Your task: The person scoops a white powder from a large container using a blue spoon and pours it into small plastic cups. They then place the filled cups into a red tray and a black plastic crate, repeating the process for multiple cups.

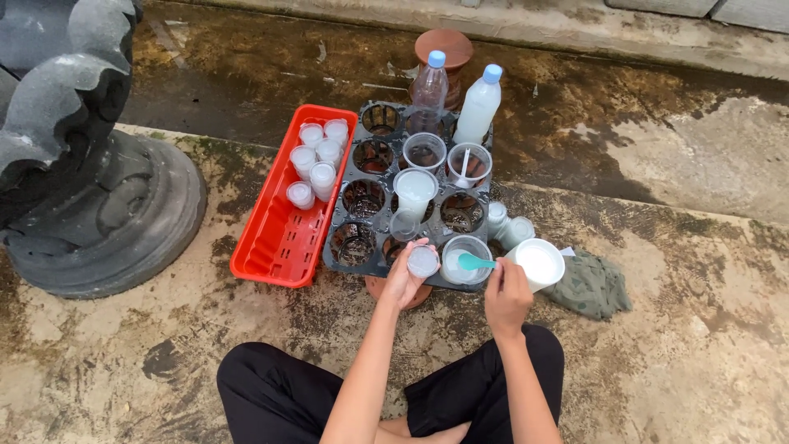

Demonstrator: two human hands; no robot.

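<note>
Left hand (404,282) is cupped around a small clear cup (423,261), fingers wrapped under and behind it, holding it just above the near edge of the dark grey tray (341,238); cup looks to have pale contents, can't tell how full. Right hand (506,298) is closed in a pinch on the handle of a teal spoon (475,262), bowl end pointing left into a clear tub (465,259) with white stuff in it, which sits in the tray's near right pocket. Small cup and tub are just beside each other, not clearly touching. Just right of the right hand, a white cup (537,264) sits tilted on the ground, touching a crumpled green cloth (590,286). Two small lidded jars (508,226) lie just off the tray's right edge. Further into the tray: a tall clear cup of white liquid (415,193) in the middle, two more clear cups (447,156) behind it, the right one with a white stick or spoon inside. At the far end, an empty-looking clear bottle (429,92) and a bottle of white liquid (478,104), both blue-capped and upright. Several tray pockets show only dark rings. Red basket (283,222) touches the tray's left side, with a cluster of lidded small cups (316,160) at its far end. Brown stool-like thing (444,49) stands behind the bottles. Big dark stone base (99,197) far left. Ground is wet stained concrete (699,345). Person sits cross-legged in black trousers (279,395).
</note>
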